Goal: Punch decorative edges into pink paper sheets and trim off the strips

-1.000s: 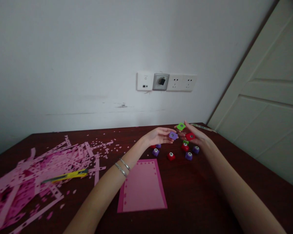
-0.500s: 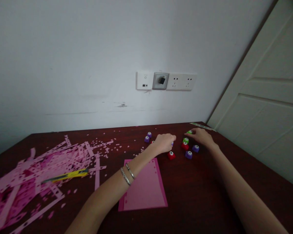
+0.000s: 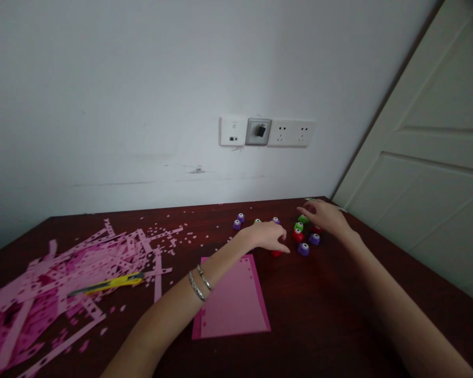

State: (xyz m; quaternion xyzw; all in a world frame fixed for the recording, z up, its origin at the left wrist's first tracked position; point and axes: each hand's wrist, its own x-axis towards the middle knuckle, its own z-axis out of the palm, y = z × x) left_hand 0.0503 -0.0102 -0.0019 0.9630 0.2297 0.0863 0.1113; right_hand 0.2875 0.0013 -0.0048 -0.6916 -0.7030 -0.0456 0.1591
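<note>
- While the left hand (image 3: 265,235) partly hides a red punch (image 3: 276,253) on the table (image 3: 319,310), its grip is released, thumb apart.
- The right hand (image 3: 325,216) is beside a green punch (image 3: 303,219); its grip I can't tell.
- Pink paper (image 3: 234,302) lies near the red punch.

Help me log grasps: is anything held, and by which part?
The left hand holds nothing visible, thumb and fingers apart near a red punch. Whether the right hand grips the green punch below its fingers cannot be told.
</note>
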